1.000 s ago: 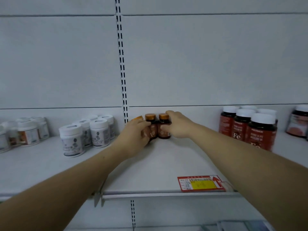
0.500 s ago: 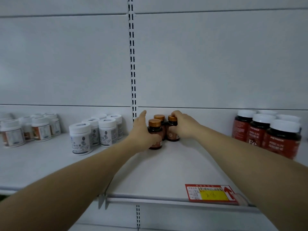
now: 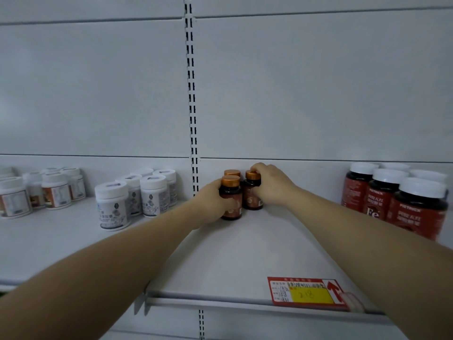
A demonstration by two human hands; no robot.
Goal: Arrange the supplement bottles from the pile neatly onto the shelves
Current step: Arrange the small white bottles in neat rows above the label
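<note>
Three small dark bottles with orange-gold caps stand upright at the back of the white shelf [image 3: 220, 261]. My left hand [image 3: 208, 204] grips the front bottle [image 3: 231, 196] from its left side. My right hand [image 3: 272, 185] curls round the right bottle [image 3: 252, 192], fingers over its cap. A third bottle [image 3: 232, 173] stands behind them against the back panel, mostly hidden apart from its cap.
White bottles [image 3: 137, 195] stand in a group left of the slotted upright [image 3: 192, 106], with more white bottles [image 3: 46, 187] at far left. Large dark red bottles with white caps [image 3: 397, 197] stand at right. A red and yellow price tag [image 3: 306, 290] sits on the shelf's front rail.
My left hand set its bottle upright in front of the other two and now wraps its side. My right hand stays on the right bottle. The view has moved closer.
</note>
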